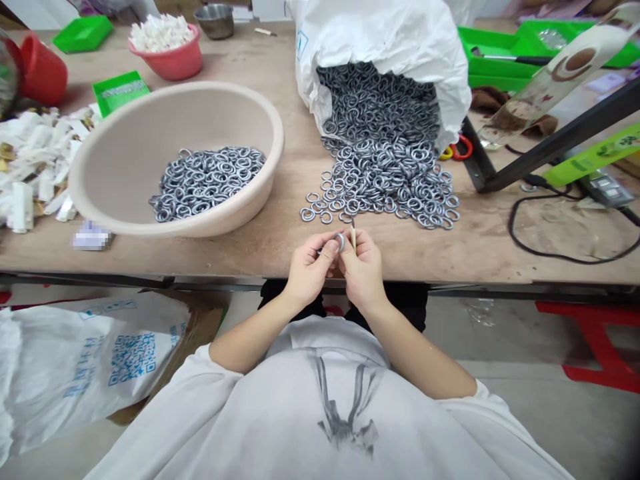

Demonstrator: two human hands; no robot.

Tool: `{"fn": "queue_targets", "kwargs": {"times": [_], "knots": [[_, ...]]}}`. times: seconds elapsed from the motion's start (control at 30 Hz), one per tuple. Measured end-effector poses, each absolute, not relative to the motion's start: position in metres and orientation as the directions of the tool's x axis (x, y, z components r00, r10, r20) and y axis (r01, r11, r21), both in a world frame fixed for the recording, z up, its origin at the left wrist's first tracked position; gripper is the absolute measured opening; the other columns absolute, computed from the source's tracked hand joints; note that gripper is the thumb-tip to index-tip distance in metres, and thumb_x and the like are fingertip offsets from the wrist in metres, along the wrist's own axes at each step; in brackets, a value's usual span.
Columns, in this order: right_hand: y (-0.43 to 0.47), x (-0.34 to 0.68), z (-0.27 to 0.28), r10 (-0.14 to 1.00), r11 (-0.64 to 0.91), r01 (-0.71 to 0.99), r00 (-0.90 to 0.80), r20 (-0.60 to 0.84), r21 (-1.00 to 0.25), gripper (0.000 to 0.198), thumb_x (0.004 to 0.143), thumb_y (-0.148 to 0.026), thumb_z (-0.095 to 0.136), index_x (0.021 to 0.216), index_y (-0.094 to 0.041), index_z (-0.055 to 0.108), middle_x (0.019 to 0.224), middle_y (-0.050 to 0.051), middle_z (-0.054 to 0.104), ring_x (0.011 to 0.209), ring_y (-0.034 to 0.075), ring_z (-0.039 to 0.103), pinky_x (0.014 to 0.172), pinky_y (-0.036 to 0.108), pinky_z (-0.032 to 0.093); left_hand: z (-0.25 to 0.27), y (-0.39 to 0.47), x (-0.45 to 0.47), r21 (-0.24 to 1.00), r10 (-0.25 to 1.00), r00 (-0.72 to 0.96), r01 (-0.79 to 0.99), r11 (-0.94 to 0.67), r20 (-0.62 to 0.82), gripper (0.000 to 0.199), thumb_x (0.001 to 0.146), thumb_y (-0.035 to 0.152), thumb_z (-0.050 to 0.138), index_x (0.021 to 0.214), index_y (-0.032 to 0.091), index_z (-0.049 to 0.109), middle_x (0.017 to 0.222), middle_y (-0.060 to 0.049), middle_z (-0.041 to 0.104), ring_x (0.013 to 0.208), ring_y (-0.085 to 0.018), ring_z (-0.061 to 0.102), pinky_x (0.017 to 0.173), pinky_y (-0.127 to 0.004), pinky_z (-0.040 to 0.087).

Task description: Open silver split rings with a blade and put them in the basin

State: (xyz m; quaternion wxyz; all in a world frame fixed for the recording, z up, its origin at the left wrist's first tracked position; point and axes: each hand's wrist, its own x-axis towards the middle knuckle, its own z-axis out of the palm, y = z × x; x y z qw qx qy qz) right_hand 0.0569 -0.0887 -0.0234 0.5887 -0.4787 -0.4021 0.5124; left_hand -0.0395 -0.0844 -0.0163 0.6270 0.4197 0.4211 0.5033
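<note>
At the table's front edge my left hand (306, 268) and my right hand (364, 270) meet, fingers closed. Between their fingertips is a grey ring (341, 242), with my left thumb against it. A slim tool with a pale handle and dark tip (353, 235) sticks up from my right hand's grip; its exact kind does not show. Just beyond my hands lies a loose heap of grey rings (395, 177), spilling from a white sack (370, 33) on its side. To the left, a beige basin (120, 133) holds many similar rings.
White plastic pieces (40, 153) lie at the far left. Behind the basin stand a pink bowl (175, 63), green trays (120, 92) and a metal bowl (215, 21). On the right are a black metal frame (555, 143), a cable (515, 233) and red-handled scissors (465, 147).
</note>
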Motion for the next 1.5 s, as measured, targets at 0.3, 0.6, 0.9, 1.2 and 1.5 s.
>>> {"fn": "queue_targets", "kwargs": {"times": [0.3, 0.6, 0.9, 1.2, 1.5], "knots": [[-0.099, 0.096, -0.011, 0.917, 0.391, 0.382, -0.085, 0.39, -0.837, 0.029, 0.09, -0.046, 0.061, 0.075, -0.021, 0.057, 0.064, -0.002, 0.054, 0.058, 0.013, 0.047, 0.059, 0.028, 0.037, -0.008, -0.082, -0.053, 0.893, 0.965, 0.13, -0.369, 0.259, -0.226, 0.034, 0.076, 0.046, 0.072, 0.067, 0.017, 0.056, 0.055, 0.005, 0.048, 0.041, -0.004, 0.041, 0.038, -0.017, 0.028], [-0.098, 0.095, -0.002, 0.902, 0.418, 0.541, -0.154, 0.403, -0.729, 0.051, 0.094, -0.061, 0.05, 0.062, -0.021, 0.049, 0.056, -0.002, 0.045, 0.053, 0.012, 0.041, 0.054, 0.028, 0.03, -0.008, -0.087, -0.052, 0.85, 0.94, 0.254, -0.418, 0.32, -0.229, 0.039, 0.075, 0.047, 0.072, 0.067, 0.018, 0.049, 0.05, 0.007, 0.045, 0.039, -0.005, 0.041, 0.039, -0.018, 0.031], [-0.095, 0.1, -0.009, 0.941, 0.339, 0.499, -0.183, 0.285, -0.797, 0.051, 0.092, -0.062, 0.052, 0.061, -0.021, 0.049, 0.055, -0.003, 0.046, 0.053, 0.011, 0.041, 0.054, 0.027, 0.03, -0.011, -0.092, -0.05, 0.816, 0.915, 0.311, -0.437, 0.377, -0.257, 0.043, 0.074, 0.051, 0.074, 0.068, 0.018, 0.048, 0.052, 0.007, 0.044, 0.04, -0.005, 0.04, 0.039, -0.018, 0.029], [-0.083, 0.095, -0.012, 0.979, 0.205, 0.123, -0.034, 0.202, -0.971, 0.05, 0.079, -0.071, 0.065, 0.089, -0.022, 0.063, 0.072, 0.0, 0.059, 0.06, 0.013, 0.051, 0.057, 0.028, 0.043, -0.009, -0.095, -0.056, 0.844, 0.925, 0.343, -0.436, 0.313, -0.166, 0.042, 0.08, 0.051, 0.071, 0.068, 0.016, 0.051, 0.057, 0.005, 0.046, 0.042, -0.005, 0.042, 0.041, -0.018, 0.031], [-0.064, 0.077, 0.0, 0.977, 0.126, -0.024, -0.168, 0.128, -0.992, 0.043, 0.082, -0.064, 0.066, 0.075, -0.021, 0.063, 0.072, 0.001, 0.063, 0.065, 0.015, 0.059, 0.06, 0.029, 0.048, 0.014, -0.091, -0.089, 1.0, 0.924, 0.381, -0.005, -0.019, 0.02, 0.038, 0.09, 0.049, 0.063, 0.069, 0.017, 0.062, 0.062, 0.0, 0.054, 0.057, -0.011, 0.049, 0.056, -0.023, 0.041]]}}
